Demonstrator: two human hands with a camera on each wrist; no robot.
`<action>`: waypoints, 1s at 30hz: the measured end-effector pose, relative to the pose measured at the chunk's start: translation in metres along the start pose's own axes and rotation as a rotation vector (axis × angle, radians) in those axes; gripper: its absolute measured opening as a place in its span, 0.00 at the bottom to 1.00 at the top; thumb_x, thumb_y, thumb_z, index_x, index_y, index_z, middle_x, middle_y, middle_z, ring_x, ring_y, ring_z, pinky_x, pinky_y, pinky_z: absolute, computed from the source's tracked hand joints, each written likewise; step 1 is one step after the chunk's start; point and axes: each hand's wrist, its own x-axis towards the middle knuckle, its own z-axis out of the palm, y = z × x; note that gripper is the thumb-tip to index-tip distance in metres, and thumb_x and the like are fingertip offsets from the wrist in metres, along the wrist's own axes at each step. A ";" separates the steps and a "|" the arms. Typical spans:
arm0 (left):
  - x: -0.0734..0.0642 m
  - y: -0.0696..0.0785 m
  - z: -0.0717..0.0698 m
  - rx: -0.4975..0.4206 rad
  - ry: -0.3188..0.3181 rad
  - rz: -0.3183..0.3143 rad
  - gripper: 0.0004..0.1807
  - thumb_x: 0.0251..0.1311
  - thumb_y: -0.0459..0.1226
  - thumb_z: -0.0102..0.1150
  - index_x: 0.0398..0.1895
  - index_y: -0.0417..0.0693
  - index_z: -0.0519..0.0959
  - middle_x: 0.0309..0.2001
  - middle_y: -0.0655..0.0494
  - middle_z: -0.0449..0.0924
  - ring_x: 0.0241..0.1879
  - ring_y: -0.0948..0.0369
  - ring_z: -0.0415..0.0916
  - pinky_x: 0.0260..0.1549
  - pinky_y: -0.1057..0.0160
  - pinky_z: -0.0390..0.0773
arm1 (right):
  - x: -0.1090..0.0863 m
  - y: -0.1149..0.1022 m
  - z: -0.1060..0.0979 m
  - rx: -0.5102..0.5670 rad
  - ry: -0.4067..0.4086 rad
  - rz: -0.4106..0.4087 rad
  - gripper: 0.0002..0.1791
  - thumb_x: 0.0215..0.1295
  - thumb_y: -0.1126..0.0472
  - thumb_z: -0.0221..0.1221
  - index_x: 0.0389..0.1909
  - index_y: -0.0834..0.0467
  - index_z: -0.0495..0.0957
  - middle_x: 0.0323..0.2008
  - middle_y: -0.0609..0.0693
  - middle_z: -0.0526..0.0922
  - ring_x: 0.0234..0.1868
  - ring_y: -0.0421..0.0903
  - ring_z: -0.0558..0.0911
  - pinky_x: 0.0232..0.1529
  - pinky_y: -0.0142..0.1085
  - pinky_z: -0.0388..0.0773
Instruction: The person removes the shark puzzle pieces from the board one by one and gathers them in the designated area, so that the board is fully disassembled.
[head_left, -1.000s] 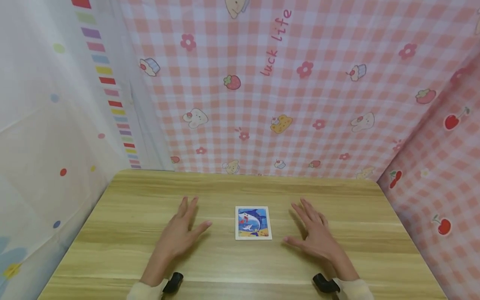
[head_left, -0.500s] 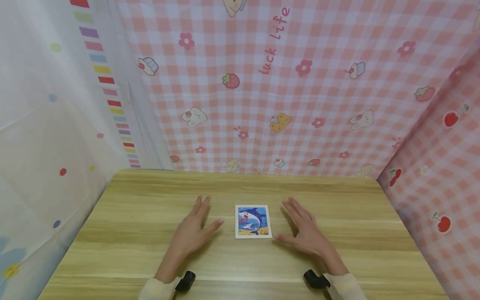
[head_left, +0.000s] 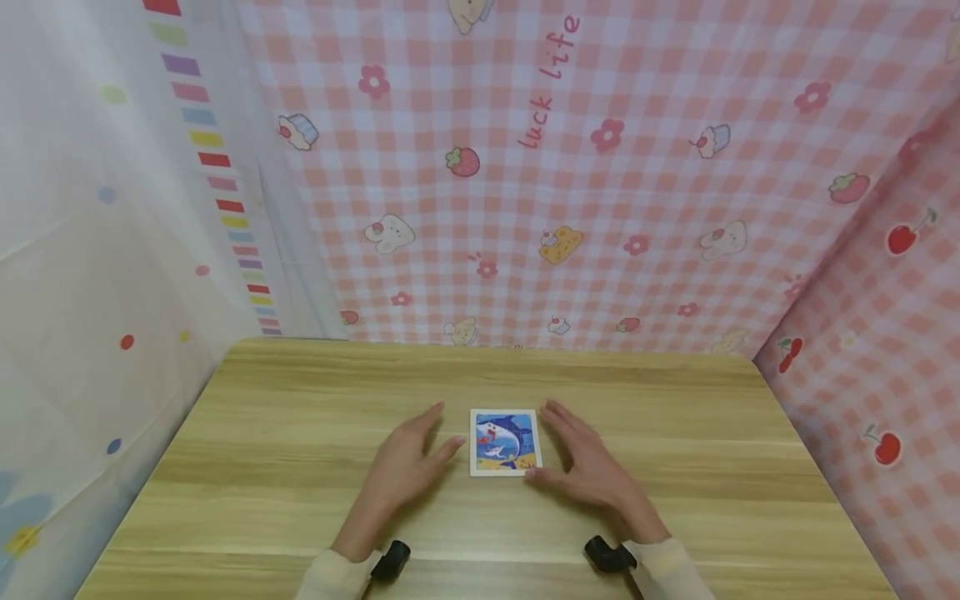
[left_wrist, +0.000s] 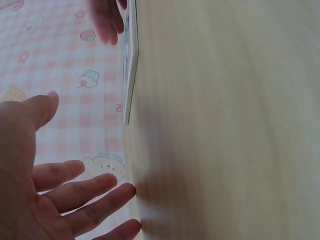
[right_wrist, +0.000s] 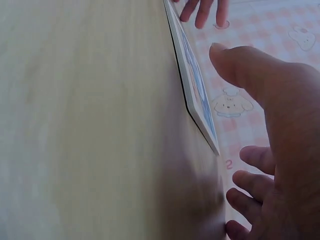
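Observation:
A small square picture puzzle [head_left: 507, 443] with a white border, showing a blue shark-like sea animal and a smaller one, lies flat on the wooden table. To its left is my left hand [head_left: 408, 458], fingers spread and thumb pointing at it, a short gap between. My right hand [head_left: 588, 462] is close at the right side, its thumb tip by the near right corner; whether it touches I cannot tell. In the left wrist view the puzzle [left_wrist: 131, 60] appears edge-on, apart from my left fingers. The right wrist view shows its thin edge [right_wrist: 192, 85] beside my right thumb.
The wood-grain table [head_left: 262, 467] extends around both hands. A pink checked cloth [head_left: 525, 192] hangs behind its far edge, another cloth [head_left: 862, 375] along the right, and a white dotted one [head_left: 112, 275] along the left. Each wrist carries a black camera mount [head_left: 392, 561].
Both hands have moved inward over the table, the left to the right and the right to the left, closing in on the puzzle. The puzzle stays in place.

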 end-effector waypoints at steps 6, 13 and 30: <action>0.006 0.005 0.007 -0.014 -0.003 0.017 0.36 0.68 0.55 0.61 0.74 0.46 0.70 0.66 0.40 0.78 0.66 0.41 0.75 0.65 0.41 0.73 | 0.006 -0.007 0.005 0.016 -0.020 -0.007 0.58 0.55 0.32 0.69 0.80 0.53 0.56 0.82 0.53 0.53 0.81 0.60 0.55 0.75 0.65 0.54; 0.014 0.009 0.015 -0.089 -0.005 0.061 0.32 0.69 0.49 0.63 0.70 0.42 0.73 0.65 0.42 0.79 0.67 0.43 0.75 0.67 0.44 0.72 | 0.013 -0.013 0.008 0.018 -0.023 0.012 0.58 0.54 0.33 0.70 0.80 0.53 0.57 0.81 0.51 0.55 0.81 0.60 0.56 0.75 0.64 0.56; 0.034 0.017 0.041 -0.104 -0.021 0.091 0.22 0.61 0.39 0.71 0.55 0.38 0.82 0.51 0.47 0.79 0.55 0.50 0.72 0.58 0.47 0.76 | 0.018 -0.010 0.020 0.002 0.026 -0.002 0.56 0.51 0.34 0.73 0.77 0.56 0.64 0.75 0.54 0.63 0.76 0.60 0.62 0.73 0.63 0.59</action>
